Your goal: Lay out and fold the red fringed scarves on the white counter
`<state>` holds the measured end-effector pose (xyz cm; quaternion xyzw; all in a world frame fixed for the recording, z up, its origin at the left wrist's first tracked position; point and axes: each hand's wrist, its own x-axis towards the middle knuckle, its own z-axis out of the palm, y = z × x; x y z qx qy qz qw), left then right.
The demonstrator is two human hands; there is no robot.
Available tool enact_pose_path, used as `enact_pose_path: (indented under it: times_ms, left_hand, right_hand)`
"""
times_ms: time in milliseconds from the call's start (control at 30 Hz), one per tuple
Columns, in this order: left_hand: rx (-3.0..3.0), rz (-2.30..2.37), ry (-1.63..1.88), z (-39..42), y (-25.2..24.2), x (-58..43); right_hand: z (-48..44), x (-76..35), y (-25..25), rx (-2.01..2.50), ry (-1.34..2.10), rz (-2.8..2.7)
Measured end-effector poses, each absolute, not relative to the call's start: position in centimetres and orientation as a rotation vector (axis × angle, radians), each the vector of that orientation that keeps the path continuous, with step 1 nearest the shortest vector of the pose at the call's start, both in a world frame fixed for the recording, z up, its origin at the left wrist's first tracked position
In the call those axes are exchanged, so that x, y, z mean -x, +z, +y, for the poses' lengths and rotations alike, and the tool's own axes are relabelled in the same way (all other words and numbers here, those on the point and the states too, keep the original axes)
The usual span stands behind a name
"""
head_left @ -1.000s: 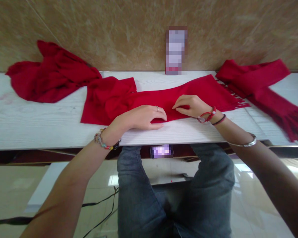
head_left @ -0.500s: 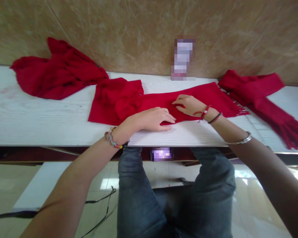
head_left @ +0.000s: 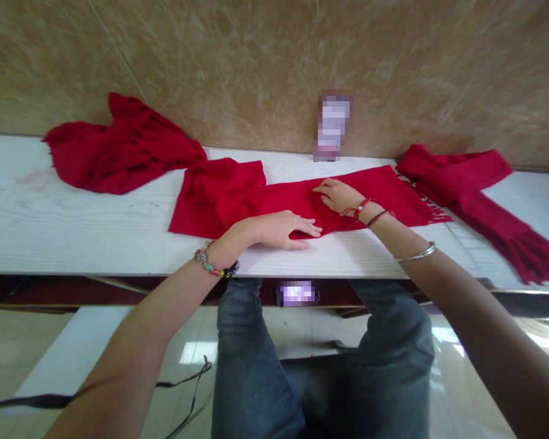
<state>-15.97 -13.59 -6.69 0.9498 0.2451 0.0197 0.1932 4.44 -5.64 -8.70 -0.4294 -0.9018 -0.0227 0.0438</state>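
Along the white tabletop (head_left: 73, 241), I note from my remote post, the red fringed scarf (head_left: 288, 198) lies under both hands, left hand (head_left: 279, 230) at its near edge, thumb and fingers apart, right hand (head_left: 341, 195) farther in, whether pinching cloth I cannot tell.

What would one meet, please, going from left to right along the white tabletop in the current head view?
Crumpled red cloth, left hand at the near edge of the middle red cloth, right hand on that same cloth, fringed red scarf.
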Motion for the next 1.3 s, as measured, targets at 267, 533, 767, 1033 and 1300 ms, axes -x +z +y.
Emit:
enact_pose_path:
  times_ms: [267,533,767,1033,1300]
  left_hand:
    - [-2.612,0.657,0.115,-13.2,-7.0,16.2]
    - [-2.578,0.676,0.118,-13.2,-7.0,16.4]
    - [-2.563,0.703,0.071,-13.2,-6.6,16.3]
    - [-2.555,0.724,0.076,-13.0,-6.5,16.2]
    - [-2.565,0.684,0.06,-12.6,-6.5,16.4]
  right_hand:
    - [-6.5,-4.4,-7.9,0.907,0.198,-2.935]
    - [-5.5,-4.2,-9.2,1.268,0.204,-2.968]
    - [-5.3,-3.8,-9.8,1.368,0.116,-2.845]
    - [-7.1,-3.7,-9.7,1.231,0.182,-2.833]
    - [-6.0,-3.3,-10.4,1.429,0.162,-2.731]
